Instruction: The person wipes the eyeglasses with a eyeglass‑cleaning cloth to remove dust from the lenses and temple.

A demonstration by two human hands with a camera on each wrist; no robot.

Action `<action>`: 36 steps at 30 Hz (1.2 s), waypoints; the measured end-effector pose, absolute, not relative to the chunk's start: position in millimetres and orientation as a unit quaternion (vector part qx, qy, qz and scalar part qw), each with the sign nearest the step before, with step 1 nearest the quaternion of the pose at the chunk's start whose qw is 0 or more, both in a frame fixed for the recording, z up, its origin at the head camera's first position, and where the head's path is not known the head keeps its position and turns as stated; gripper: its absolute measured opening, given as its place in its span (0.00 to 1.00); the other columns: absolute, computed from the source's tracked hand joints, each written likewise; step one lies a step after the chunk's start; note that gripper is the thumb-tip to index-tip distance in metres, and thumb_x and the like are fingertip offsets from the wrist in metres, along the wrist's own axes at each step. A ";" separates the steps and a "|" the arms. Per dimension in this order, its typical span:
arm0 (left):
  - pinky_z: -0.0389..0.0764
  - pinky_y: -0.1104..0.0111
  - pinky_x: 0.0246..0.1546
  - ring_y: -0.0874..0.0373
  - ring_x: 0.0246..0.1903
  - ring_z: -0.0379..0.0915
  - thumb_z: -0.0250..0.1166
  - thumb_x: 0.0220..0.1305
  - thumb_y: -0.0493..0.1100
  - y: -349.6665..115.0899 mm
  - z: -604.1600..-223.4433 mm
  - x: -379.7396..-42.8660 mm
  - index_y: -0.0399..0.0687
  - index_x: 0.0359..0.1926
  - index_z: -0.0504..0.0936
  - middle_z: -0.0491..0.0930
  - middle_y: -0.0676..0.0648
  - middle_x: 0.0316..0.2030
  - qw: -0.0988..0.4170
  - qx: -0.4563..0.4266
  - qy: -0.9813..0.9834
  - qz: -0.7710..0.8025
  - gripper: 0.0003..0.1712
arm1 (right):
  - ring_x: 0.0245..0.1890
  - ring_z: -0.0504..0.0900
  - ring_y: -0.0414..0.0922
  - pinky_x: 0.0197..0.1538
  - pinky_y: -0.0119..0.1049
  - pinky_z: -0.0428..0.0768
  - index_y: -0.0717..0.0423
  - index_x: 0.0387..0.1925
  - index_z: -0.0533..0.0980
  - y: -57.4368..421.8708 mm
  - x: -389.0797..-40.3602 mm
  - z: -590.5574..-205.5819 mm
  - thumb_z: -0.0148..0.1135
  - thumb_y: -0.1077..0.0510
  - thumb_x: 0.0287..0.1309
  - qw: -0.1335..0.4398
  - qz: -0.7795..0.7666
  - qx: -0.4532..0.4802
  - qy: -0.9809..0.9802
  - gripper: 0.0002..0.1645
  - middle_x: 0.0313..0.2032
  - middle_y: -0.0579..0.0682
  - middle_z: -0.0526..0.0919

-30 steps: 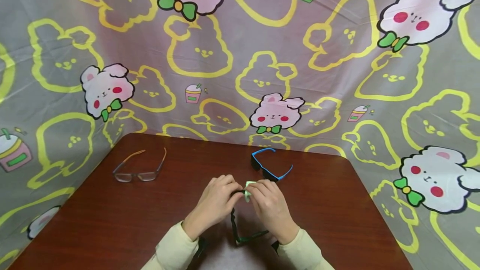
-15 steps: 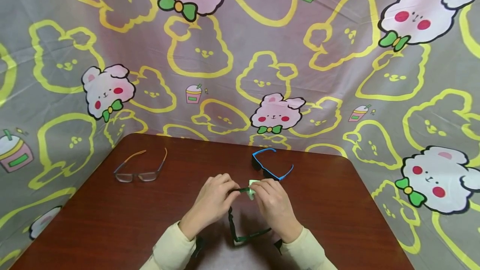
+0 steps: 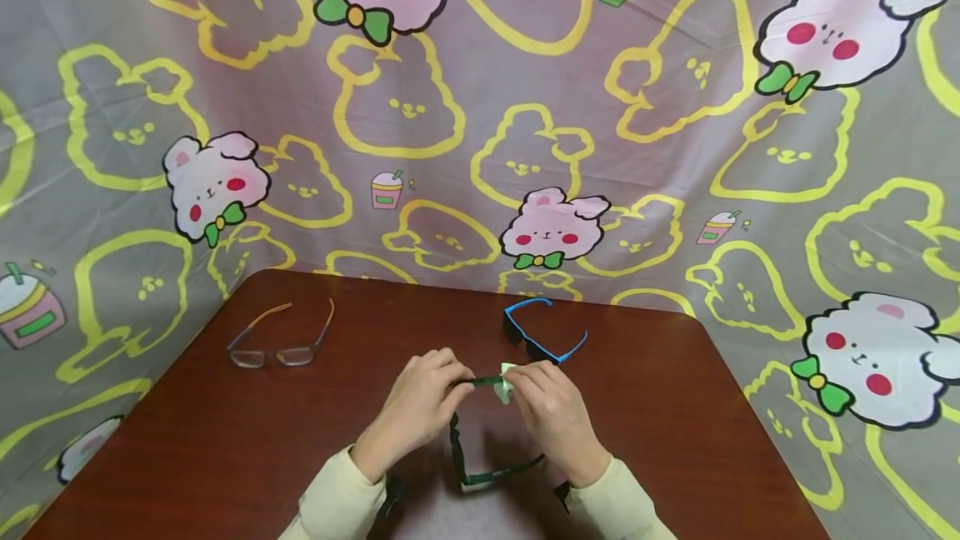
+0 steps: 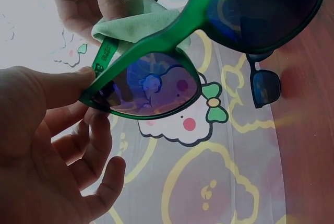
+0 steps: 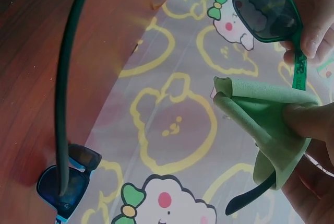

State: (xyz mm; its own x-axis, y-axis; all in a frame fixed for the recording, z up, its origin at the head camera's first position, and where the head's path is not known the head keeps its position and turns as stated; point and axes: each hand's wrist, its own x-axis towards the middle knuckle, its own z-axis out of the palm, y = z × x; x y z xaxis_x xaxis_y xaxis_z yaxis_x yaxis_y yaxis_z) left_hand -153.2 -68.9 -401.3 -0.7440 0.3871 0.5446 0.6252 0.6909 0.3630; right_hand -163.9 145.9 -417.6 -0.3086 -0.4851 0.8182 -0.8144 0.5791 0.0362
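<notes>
The green-framed sunglasses (image 4: pixel 187 25) were between the hands. In the head view, 1 temple ran level from the left hand (image 3: pixel 420 394) towards 3 o'clock, into the pale-green cloth (image 3: pixel 506 385); the lens front dropped towards 6 o'clock. The left hand pinched the hinge corner, nearest it, with its outer fingers loosely bent. The right hand (image 3: pixel 558 417) gripped the cloth, folded around that temple, whose tip poked out beyond. Blue-armed sunglasses (image 3: pixel 528 342) lay on the table (image 3: pixel 645 373), at 11 o'clock from the right hand.
</notes>
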 end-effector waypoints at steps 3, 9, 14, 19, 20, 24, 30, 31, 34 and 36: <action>0.69 0.67 0.34 0.65 0.31 0.68 0.66 0.60 0.44 -70.1 -401.1 -154.0 0.54 0.34 0.85 0.72 0.61 0.28 0.215 -0.284 -0.893 -0.274 0.02 | 0.35 0.79 0.46 0.37 0.35 0.77 0.60 0.38 0.82 145.9 -165.2 -417.7 0.45 0.58 0.71 0.432 0.199 0.415 -0.776 0.18 0.37 0.50 0.84; 0.70 0.67 0.34 0.65 0.30 0.68 0.67 0.59 0.43 -72.9 -399.7 -154.8 0.51 0.34 0.85 0.72 0.60 0.28 0.213 -0.280 -0.890 -0.290 0.03 | 0.35 0.80 0.45 0.39 0.35 0.77 0.60 0.38 0.81 149.0 -167.9 -417.2 0.48 0.59 0.70 0.441 0.203 0.411 -0.771 0.16 0.37 0.50 0.84; 0.71 0.65 0.35 0.64 0.30 0.68 0.67 0.60 0.42 -74.6 -400.1 -155.4 0.49 0.33 0.84 0.72 0.60 0.28 0.213 -0.282 -0.884 -0.307 0.03 | 0.35 0.79 0.46 0.39 0.35 0.76 0.60 0.37 0.81 150.8 -168.5 -416.3 0.49 0.60 0.69 0.439 0.198 0.411 -0.774 0.14 0.36 0.50 0.83; 0.71 0.65 0.35 0.65 0.30 0.68 0.66 0.60 0.43 -76.9 -401.1 -155.5 0.49 0.33 0.84 0.72 0.60 0.29 0.205 -0.274 -0.885 -0.317 0.03 | 0.35 0.79 0.46 0.39 0.35 0.76 0.61 0.37 0.81 153.3 -167.8 -414.8 0.52 0.62 0.67 0.436 0.199 0.409 -0.776 0.11 0.36 0.49 0.83; 0.71 0.64 0.36 0.64 0.30 0.68 0.66 0.60 0.43 -77.6 -401.0 -155.4 0.49 0.34 0.84 0.72 0.60 0.29 0.205 -0.272 -0.885 -0.316 0.03 | 0.35 0.79 0.46 0.39 0.35 0.77 0.61 0.37 0.81 153.9 -167.8 -414.7 0.54 0.63 0.65 0.435 0.201 0.408 -0.777 0.09 0.36 0.49 0.83; 0.71 0.63 0.37 0.64 0.30 0.68 0.67 0.59 0.42 -81.0 -400.8 -155.0 0.49 0.34 0.84 0.73 0.60 0.29 0.212 -0.269 -0.885 -0.314 0.03 | 0.35 0.79 0.46 0.40 0.36 0.76 0.62 0.38 0.80 156.2 -169.9 -414.5 0.60 0.67 0.58 0.427 0.209 0.415 -0.776 0.06 0.37 0.50 0.83; 0.70 0.64 0.36 0.65 0.31 0.69 0.68 0.59 0.41 -85.5 -400.0 -155.5 0.51 0.34 0.84 0.75 0.60 0.30 0.227 -0.273 -0.880 -0.317 0.02 | 0.37 0.77 0.46 0.42 0.35 0.75 0.62 0.40 0.79 162.9 -174.5 -413.5 0.55 0.63 0.65 0.405 0.224 0.417 -0.782 0.08 0.38 0.49 0.81; 0.70 0.64 0.36 0.65 0.30 0.69 0.68 0.58 0.41 -86.0 -400.1 -155.4 0.51 0.34 0.84 0.75 0.60 0.30 0.228 -0.273 -0.879 -0.318 0.02 | 0.38 0.77 0.46 0.43 0.35 0.75 0.62 0.40 0.78 163.7 -175.0 -413.0 0.55 0.61 0.66 0.401 0.224 0.417 -0.784 0.08 0.39 0.49 0.81; 0.70 0.64 0.35 0.66 0.30 0.69 0.68 0.58 0.40 -86.8 -400.8 -155.1 0.52 0.34 0.84 0.74 0.60 0.29 0.227 -0.270 -0.878 -0.324 0.03 | 0.39 0.77 0.45 0.44 0.35 0.75 0.61 0.41 0.78 165.3 -175.9 -411.2 0.51 0.58 0.69 0.396 0.223 0.420 -0.785 0.12 0.39 0.48 0.81; 0.70 0.64 0.36 0.67 0.29 0.69 0.68 0.58 0.40 -87.6 -401.2 -154.4 0.52 0.35 0.84 0.73 0.61 0.29 0.221 -0.268 -0.878 -0.330 0.03 | 0.39 0.77 0.45 0.44 0.35 0.74 0.61 0.41 0.79 166.3 -175.6 -410.2 0.49 0.57 0.70 0.396 0.226 0.422 -0.784 0.14 0.39 0.48 0.81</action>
State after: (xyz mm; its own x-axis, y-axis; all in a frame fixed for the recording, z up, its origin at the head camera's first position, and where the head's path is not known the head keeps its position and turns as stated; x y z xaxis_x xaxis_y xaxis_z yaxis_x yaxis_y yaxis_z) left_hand -154.4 -87.6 -401.2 -0.7583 0.3249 0.5651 0.6168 0.6383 0.4607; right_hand -175.6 166.3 -410.2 -0.3306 -0.4819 0.8115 -0.8401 0.5421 -0.0203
